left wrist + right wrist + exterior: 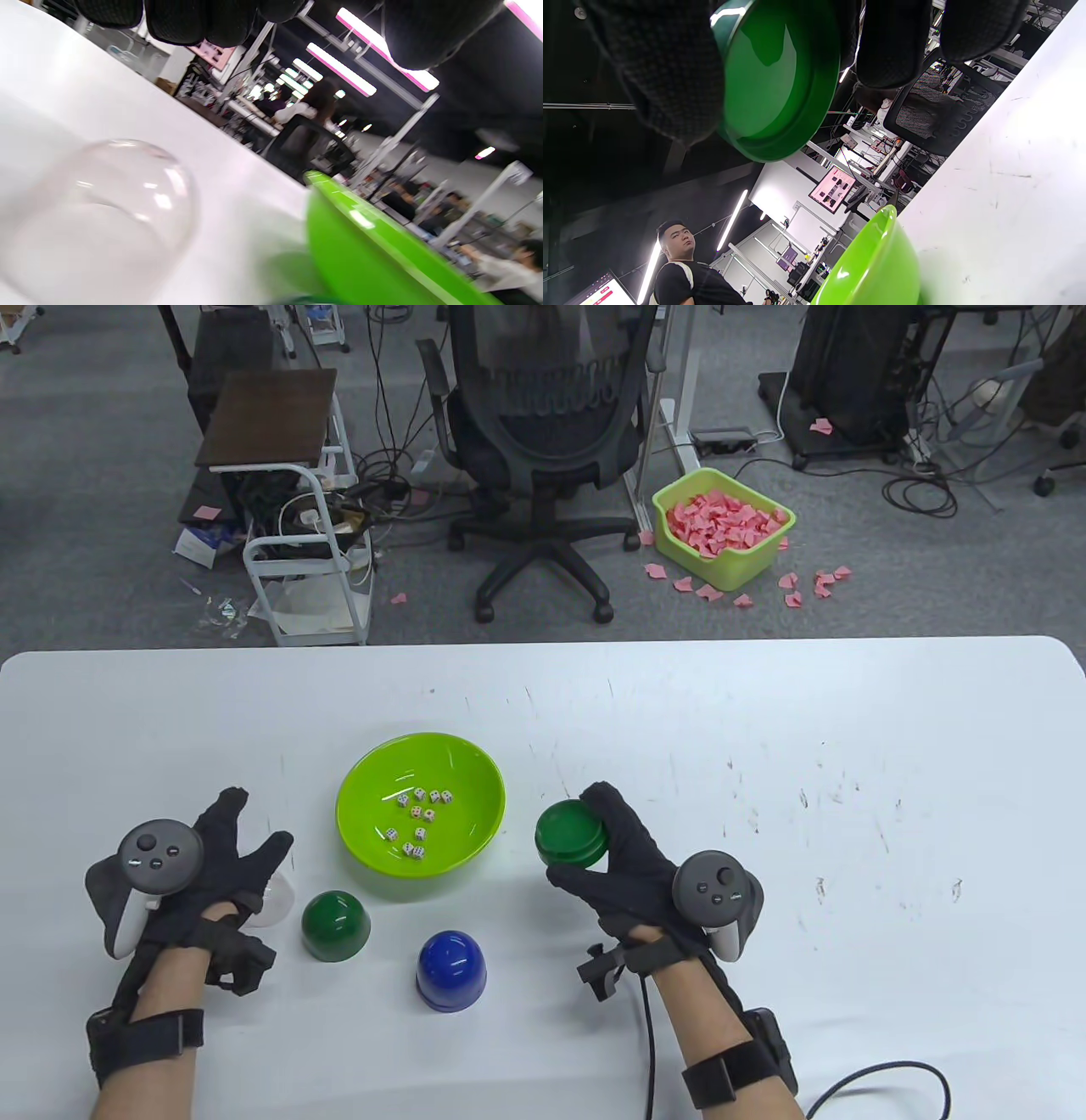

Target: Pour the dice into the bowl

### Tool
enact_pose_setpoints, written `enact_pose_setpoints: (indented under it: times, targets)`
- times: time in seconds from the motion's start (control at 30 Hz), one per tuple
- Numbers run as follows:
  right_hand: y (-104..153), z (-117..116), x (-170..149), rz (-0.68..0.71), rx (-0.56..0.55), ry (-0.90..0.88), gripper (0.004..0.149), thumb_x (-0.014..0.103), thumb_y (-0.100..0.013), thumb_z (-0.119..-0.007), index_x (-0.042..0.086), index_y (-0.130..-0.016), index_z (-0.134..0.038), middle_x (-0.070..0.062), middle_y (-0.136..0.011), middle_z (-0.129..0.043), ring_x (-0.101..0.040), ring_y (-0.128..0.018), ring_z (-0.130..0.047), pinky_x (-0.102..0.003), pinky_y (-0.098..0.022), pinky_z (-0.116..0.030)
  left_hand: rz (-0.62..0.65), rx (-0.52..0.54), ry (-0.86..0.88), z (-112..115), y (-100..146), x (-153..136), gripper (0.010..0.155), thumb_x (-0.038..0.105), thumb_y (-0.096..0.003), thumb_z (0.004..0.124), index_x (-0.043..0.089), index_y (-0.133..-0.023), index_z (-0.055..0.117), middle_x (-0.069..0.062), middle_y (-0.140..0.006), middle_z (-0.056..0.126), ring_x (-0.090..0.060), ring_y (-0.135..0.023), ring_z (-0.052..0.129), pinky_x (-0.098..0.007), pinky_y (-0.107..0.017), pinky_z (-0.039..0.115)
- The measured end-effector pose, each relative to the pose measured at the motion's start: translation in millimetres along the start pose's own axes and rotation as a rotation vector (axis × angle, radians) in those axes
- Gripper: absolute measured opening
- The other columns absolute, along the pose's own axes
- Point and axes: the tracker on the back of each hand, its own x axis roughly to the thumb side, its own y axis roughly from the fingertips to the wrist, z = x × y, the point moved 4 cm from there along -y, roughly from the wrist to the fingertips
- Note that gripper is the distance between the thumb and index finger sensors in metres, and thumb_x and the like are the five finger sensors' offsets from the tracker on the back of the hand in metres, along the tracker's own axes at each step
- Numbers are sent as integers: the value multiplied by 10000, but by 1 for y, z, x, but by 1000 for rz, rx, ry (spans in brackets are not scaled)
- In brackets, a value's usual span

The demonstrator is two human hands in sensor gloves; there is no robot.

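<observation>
Nearby: green dome (335, 926), blue dome (452, 971), clear dome (97, 220).

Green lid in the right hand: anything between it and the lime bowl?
Nothing visible. The right hand grips the green lid just right of the lime bowl, with only bare table between them. The domed cups stand nearer the person.
</observation>
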Motion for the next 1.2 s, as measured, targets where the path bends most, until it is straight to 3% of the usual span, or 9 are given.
enact_pose_setpoints:
  times: [0.17,0.3,0.5,0.87,1.2]
  targets:
    - [1,-4,5,23,12,9,950,419,-417,-981,53,-1116,-453,-223,-1159,-592,-534,-823,-758,-760,-621,-603,-84,-172,-240,21,-10,-13,857,638,-440,795,262,-1116,427,-180,-1135,562,-450,-997,654,-633,-731,595]
    - [1,-7,7,32,22,16,951,421,-418,-981,50,-1116,-453,-224,-1160,-592,-532,-823,-760,-761,-618,-605,-138,-290,-315,38,-13,-20,848,643,-438,794,306,-1122,424,-202,-1134,568,-462,-988,661,-628,-729,600]
    - [1,-7,7,34,21,14,949,427,-420,-978,48,-1116,-456,-228,-1155,-597,-532,-818,-764,-758,-617,-610,-163,-370,-393,56,-15,-19,793,627,-438,800,335,-1110,498,-211,-1116,617,-463,-972,689,-621,-724,611]
    - [3,-10,8,37,36,18,949,424,-421,-979,44,-1116,-455,-234,-1155,-595,-532,-814,-768,-758,-616,-613,-114,-320,-488,57,-16,-13,817,611,-420,830,290,-1097,503,-172,-1043,746,-410,-893,795,-593,-698,669]
    - [5,-20,10,49,76,65,953,413,-416,-985,32,-1114,-459,-246,-1150,-598,-528,-810,-778,-756,-614,-620,-25,-191,-407,16,-9,6,846,648,-404,822,221,-1072,525,-139,-1021,778,-390,-882,815,-586,-686,688]
